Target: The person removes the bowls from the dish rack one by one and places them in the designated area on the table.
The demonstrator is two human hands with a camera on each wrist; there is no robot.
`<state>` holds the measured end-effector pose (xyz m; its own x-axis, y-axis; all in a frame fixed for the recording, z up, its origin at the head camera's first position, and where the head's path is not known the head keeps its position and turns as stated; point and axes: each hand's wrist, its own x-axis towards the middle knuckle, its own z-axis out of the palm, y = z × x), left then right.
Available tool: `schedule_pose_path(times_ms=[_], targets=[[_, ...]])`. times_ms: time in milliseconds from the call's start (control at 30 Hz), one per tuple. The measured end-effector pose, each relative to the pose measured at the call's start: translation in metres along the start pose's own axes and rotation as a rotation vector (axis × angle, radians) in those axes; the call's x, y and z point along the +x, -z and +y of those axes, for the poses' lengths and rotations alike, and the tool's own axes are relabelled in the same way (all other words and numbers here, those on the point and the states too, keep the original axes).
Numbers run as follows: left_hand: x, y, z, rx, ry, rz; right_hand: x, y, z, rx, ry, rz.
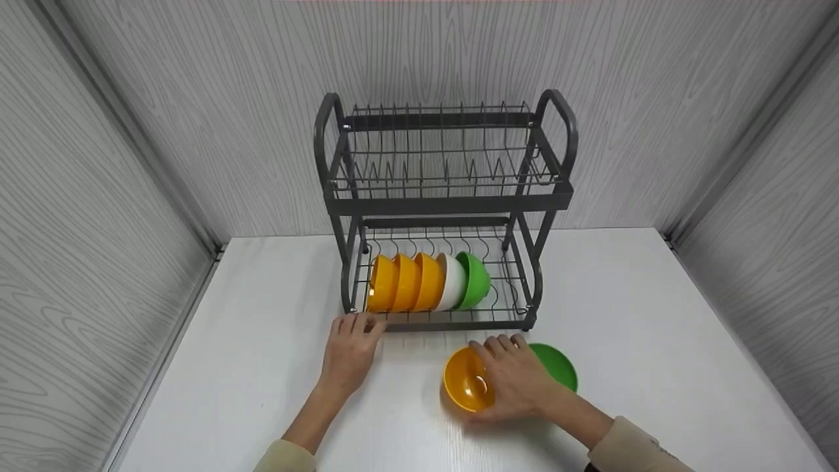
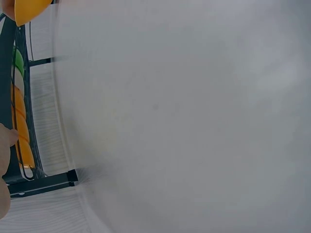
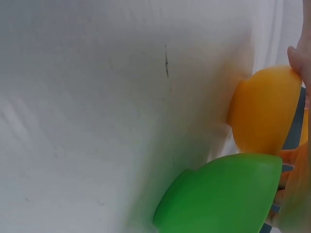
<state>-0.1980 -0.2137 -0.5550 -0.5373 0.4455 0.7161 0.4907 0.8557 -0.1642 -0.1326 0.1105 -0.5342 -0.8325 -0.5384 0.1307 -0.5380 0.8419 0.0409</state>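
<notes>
My right hand grips an orange bowl by its rim, thumb on the near side and fingers on the far side. Partly covered by that hand, a green bowl sits beside it on the table; the right wrist view shows both bowls from the side. My left hand holds the front left corner of a dark two-tier dish rack at its lower rail. On the rack's lower tier, three orange bowls, a white bowl and a green bowl stand on edge in a row.
The rack's upper tier has wire dividers and a curved handle at each end. The white table is bounded by grey wood-grain panels at the back and sides.
</notes>
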Motion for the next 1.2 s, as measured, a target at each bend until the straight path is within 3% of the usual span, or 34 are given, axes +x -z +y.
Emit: schedule_pose_path(times_ms=[333,900,1200], targets=[[-0.001,0.0,0.001,0.024,0.013,-0.058,-0.002,0.0,0.0,0.003,-0.013,-0.01],[-0.002,0.0,0.001,0.01,0.003,-0.041,0.002,0.025,0.004,0.1,-0.08,0.01],[-0.001,-0.003,0.0,0.008,0.01,0.004,0.007,0.037,0.01,0.098,-0.057,0.116]])
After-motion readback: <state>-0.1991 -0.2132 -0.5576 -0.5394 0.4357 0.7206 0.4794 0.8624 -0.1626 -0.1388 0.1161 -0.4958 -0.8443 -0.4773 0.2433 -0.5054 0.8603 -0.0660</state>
